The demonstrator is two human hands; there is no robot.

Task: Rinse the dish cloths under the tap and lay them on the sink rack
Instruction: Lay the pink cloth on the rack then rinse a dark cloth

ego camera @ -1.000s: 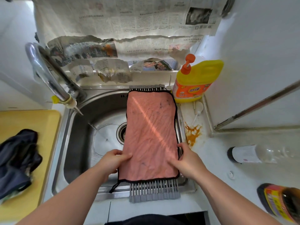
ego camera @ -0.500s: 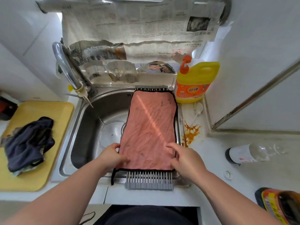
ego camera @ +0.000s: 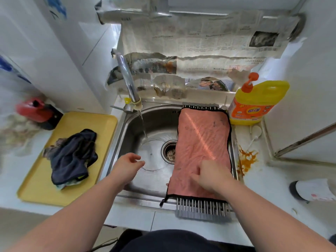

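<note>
two grips work above the sink point(ego camera: 145, 199). nearest us, the bare slats of the rack point(ego camera: 202, 209) stick out past the pink cloth point(ego camera: 203, 139), which lies flat along the rack on the sink's right side, a corner loop dangling at its near left. our right grip point(ego camera: 212, 176) rests on the cloth's near end, fingers bent downward; we cannot tell whether they pinch the fabric or only press it. our left grip point(ego camera: 127, 166) hangs over the basin, loosely curled and holding nothing.

one cloth looks laid, so we judge the next step is fetching the dark cloths point(ego camera: 72, 157) heaped on the yellow tray point(ego camera: 98, 122) to the left. to do it well, we should lift the right grip straight up so the pink cloth does not slide, take one dark cloth at a time, and open it under the stream point(ego camera: 143, 128) running from the tap point(ego camera: 128, 80) rather than rinse a wad. room on the rack looks scarce.

how many cloths the heap holds is hidden in its folds, and the red thing point(ego camera: 34, 110) at far left is blurred.
</note>
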